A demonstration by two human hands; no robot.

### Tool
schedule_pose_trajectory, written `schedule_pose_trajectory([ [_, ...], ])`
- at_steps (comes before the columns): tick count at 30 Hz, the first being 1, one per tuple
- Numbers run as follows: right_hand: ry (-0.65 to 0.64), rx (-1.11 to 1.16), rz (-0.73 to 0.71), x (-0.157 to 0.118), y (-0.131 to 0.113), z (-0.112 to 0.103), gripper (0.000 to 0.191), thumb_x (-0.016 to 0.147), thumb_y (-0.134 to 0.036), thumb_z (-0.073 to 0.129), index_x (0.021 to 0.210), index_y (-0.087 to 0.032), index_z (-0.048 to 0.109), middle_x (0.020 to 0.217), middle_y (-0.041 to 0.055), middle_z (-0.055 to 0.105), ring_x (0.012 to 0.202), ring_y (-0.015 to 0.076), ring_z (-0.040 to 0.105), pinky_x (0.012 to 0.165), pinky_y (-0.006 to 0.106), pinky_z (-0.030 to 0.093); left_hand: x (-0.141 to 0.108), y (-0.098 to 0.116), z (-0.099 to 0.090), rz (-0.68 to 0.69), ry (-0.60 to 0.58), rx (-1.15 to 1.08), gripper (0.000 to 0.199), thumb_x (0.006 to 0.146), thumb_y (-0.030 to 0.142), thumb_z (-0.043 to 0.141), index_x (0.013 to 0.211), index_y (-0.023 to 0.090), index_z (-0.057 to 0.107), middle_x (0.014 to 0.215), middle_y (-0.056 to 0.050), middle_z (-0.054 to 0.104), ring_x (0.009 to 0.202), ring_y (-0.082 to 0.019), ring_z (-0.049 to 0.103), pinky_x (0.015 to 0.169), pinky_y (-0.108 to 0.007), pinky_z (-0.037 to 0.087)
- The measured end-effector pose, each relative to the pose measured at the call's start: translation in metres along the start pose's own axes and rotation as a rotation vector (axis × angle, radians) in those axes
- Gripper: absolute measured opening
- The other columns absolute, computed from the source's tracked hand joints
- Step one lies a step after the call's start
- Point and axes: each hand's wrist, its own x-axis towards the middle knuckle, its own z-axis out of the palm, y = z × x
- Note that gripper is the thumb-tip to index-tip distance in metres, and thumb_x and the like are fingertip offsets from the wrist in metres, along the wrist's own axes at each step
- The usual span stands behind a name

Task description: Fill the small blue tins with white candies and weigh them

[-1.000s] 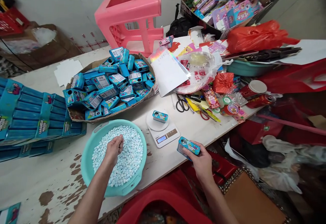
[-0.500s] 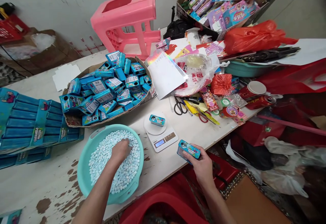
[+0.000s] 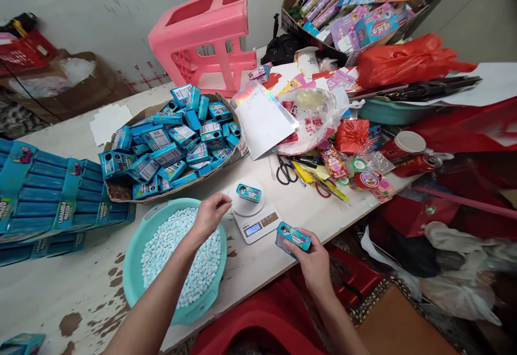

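Observation:
My left hand (image 3: 210, 216) is raised above the far right rim of a turquoise basin (image 3: 132, 269), its fingers pinched together. Whatever they hold is too small to make out. Pale blue candies (image 3: 197, 274) fill the basin. Just right of that hand, a small blue candy box (image 3: 249, 193) lies on the round plate of a white digital scale (image 3: 260, 228) with a lit display. My right hand (image 3: 313, 260) is closed around another blue candy box (image 3: 297, 236), held over the table's front edge, its round hole facing up.
A cardboard tray (image 3: 139, 200) heaped with blue candy boxes stands behind the basin. Packed display boxes (image 3: 52, 193) are stacked at left. Scissors (image 3: 286, 171), pens and small packets clutter the right side, with a pink stool (image 3: 197, 32) at the back.
My left hand has lifted out of the candies and moved right, toward the scale. My right hand, with its candy box, has shifted slightly left.

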Motion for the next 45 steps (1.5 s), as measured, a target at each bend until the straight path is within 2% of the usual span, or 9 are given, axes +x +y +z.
schedule_pose_trajectory([
  [4,-0.016,-0.044,-0.013,-0.004,-0.007,-0.002,0.047,0.062,-0.043,0.078,0.098,-0.017,0.063,0.083,0.0050,0.070,0.073,0.0207,0.063,0.071,0.034,0.051,0.041,0.022,0.026,0.286,0.016,0.297,0.018,0.084,0.021,0.048,0.086,0.020,0.065,0.089,-0.005,0.064,0.081,-0.018,0.058,0.072,-0.028,0.041],
  [15,-0.153,-0.021,-0.050,-0.005,-0.015,0.013,0.042,0.064,-0.039,0.077,0.097,-0.018,0.060,0.087,0.0043,0.068,0.076,0.0196,0.061,0.071,0.032,0.049,0.030,0.014,0.028,0.240,0.058,0.663,0.008,0.084,0.029,0.056,0.080,0.022,0.059,0.096,-0.005,0.056,0.092,-0.020,0.052,0.060,-0.026,0.038],
  [22,-0.291,-0.020,-0.103,-0.023,-0.022,0.041,0.041,0.064,-0.037,0.077,0.097,-0.019,0.061,0.091,0.0045,0.068,0.082,0.0209,0.061,0.074,0.033,0.049,-0.092,-0.022,-0.122,0.099,0.456,0.444,0.023,0.084,0.041,0.054,0.074,0.020,0.054,0.082,-0.002,0.052,0.075,-0.016,0.052,0.066,-0.027,0.041],
  [25,-0.282,0.017,-0.095,-0.025,-0.021,0.048,0.044,0.061,-0.034,0.080,0.098,-0.019,0.062,0.090,0.0046,0.068,0.081,0.0211,0.062,0.075,0.034,0.050,-0.169,-0.068,-0.181,-0.214,0.670,0.576,0.028,0.078,0.048,0.057,0.071,0.021,0.056,0.077,-0.001,0.053,0.066,-0.016,0.050,0.062,-0.029,0.040],
  [28,-0.159,0.119,-0.127,-0.027,-0.026,0.060,0.045,0.061,-0.034,0.080,0.099,-0.019,0.061,0.090,0.0041,0.067,0.079,0.0202,0.062,0.075,0.036,0.051,-0.218,-0.134,-0.198,-0.591,0.807,0.795,0.030,0.077,0.049,0.054,0.068,0.021,0.056,0.079,-0.003,0.052,0.071,-0.021,0.052,0.060,-0.032,0.040],
  [32,-0.342,0.017,-0.228,-0.041,-0.041,0.085,0.041,0.060,-0.032,0.080,0.096,-0.019,0.064,0.096,0.0060,0.067,0.087,0.0231,0.063,0.080,0.038,0.051,-0.236,-0.218,-0.181,-0.865,0.801,0.753,0.024,0.080,0.039,0.052,0.077,0.016,0.058,0.096,-0.009,0.055,0.084,-0.025,0.055,0.065,-0.033,0.042],
  [35,-0.454,-0.012,-0.203,-0.055,-0.046,0.100,0.042,0.061,-0.033,0.080,0.097,-0.020,0.064,0.094,0.0060,0.068,0.084,0.0231,0.064,0.077,0.038,0.053,-0.238,-0.242,-0.171,-0.906,0.793,0.686,0.030,0.084,0.038,0.047,0.088,0.012,0.060,0.107,-0.015,0.054,0.087,-0.027,0.056,0.069,-0.038,0.042],
  [41,-0.422,-0.054,-0.201,-0.066,-0.043,0.117,0.042,0.062,-0.035,0.080,0.097,-0.019,0.064,0.092,0.0046,0.068,0.081,0.0206,0.062,0.075,0.035,0.052,-0.217,-0.186,-0.142,-0.543,0.885,0.643,0.034,0.087,0.040,0.043,0.111,0.017,0.052,0.119,-0.016,0.048,0.116,-0.037,0.038,0.089,-0.055,0.036],
  [45,-0.487,-0.067,-0.234,-0.072,-0.043,0.130,0.041,0.062,-0.035,0.079,0.097,-0.020,0.064,0.093,0.0043,0.067,0.084,0.0205,0.061,0.077,0.034,0.051,-0.162,-0.139,-0.062,-0.253,0.554,0.524,0.025,0.084,0.044,0.052,0.101,0.026,0.059,0.106,-0.004,0.059,0.103,-0.022,0.051,0.089,-0.035,0.042],
])
